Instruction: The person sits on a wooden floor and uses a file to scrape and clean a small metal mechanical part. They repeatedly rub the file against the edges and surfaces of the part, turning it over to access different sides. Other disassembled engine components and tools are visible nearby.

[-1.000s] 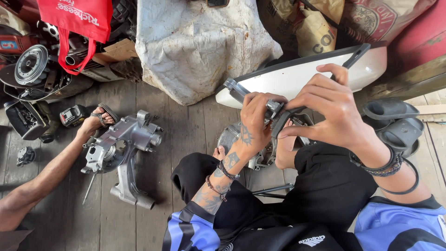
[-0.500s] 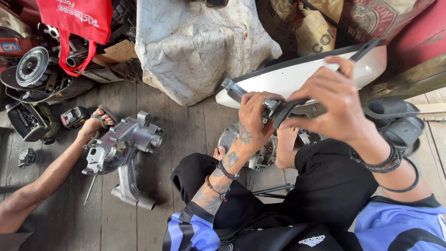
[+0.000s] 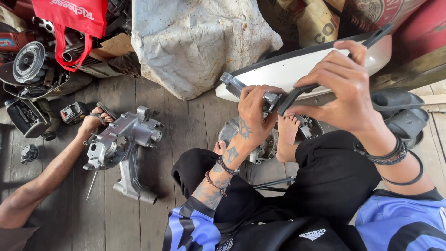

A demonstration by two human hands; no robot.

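floorboards of dark wood, engine case lying on them

Weathered grey plank floor; a crumpled white sack at upper centre, perhaps daylight from the right.

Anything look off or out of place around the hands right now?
Nothing looks broken or spilled. Oddest thing: the metal engine cover lies on the plank floor pinned under bare feet, not clamped, and could slip.
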